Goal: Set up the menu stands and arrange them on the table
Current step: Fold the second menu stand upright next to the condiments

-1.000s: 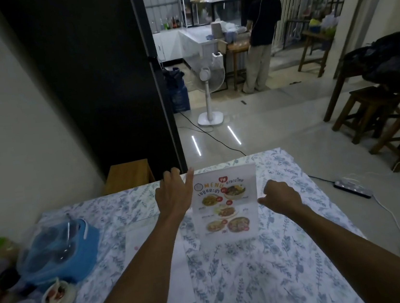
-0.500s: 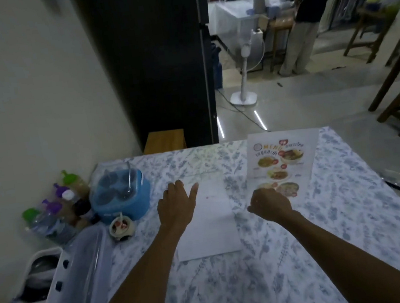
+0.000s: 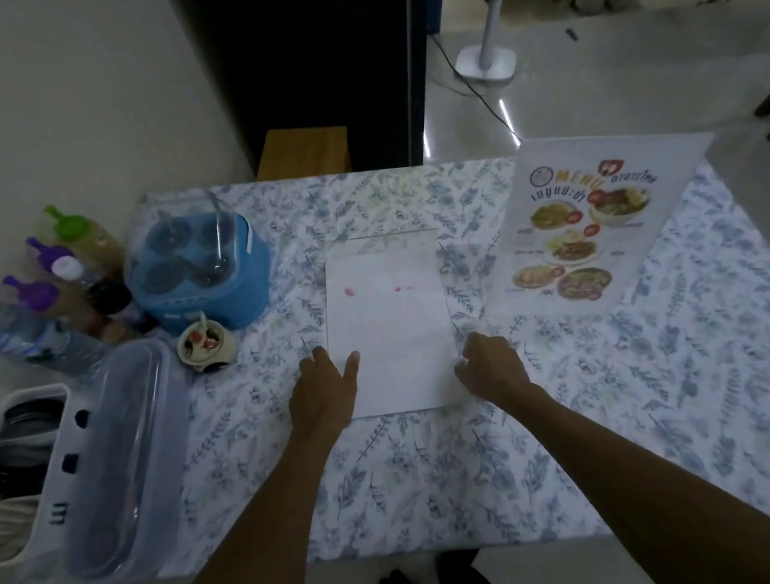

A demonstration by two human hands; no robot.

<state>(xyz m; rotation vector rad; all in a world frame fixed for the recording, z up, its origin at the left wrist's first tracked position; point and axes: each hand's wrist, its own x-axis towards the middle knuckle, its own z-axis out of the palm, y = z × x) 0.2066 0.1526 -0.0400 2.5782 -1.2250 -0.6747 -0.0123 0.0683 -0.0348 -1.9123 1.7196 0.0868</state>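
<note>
- Since both items are thin flat sheet goods, each is entered by place, build and hold.
- Item one: blank-backed menu sheet [image 3: 389, 325], lying flat at the middle of the tabletop [image 3: 680, 425], long side running near to far. Faint red marks show through, so the print is judged to face down. A clear panel seems to extend past its far edge; whether it is an acrylic holder cannot be told.
- Item two: printed menu stand [image 3: 579, 229], far right, set at an angle, food pictures facing the camera. Whether it stands up or leans flat cannot be told.
- Left hand [image 3: 325, 391]: grip open, fingers spread, thumb on the near-left corner of the blank-backed sheet, not clamped on it.
- Right hand [image 3: 491, 366]: fingers curled at the sheet's near-right edge; whether they pinch that edge cannot be told.
- Handling, judged: very light, flexible if paper alone, stiffer and slick if sleeved in plastic. Likely to slide on the floral cloth and hard to lift from flat. Creases easily if paper; acrylic would scratch or crack if dropped.
- Where to hold, judged: two opposite side edges near the near corners, thumb beneath once an edge is raised; avoid pressing the middle.
- Neighbours: blue condiment caddy [image 3: 206, 270] and small sauce cup [image 3: 205, 345] at left, near but apart from the sheet; bottles [image 3: 35, 305] farther left.
</note>
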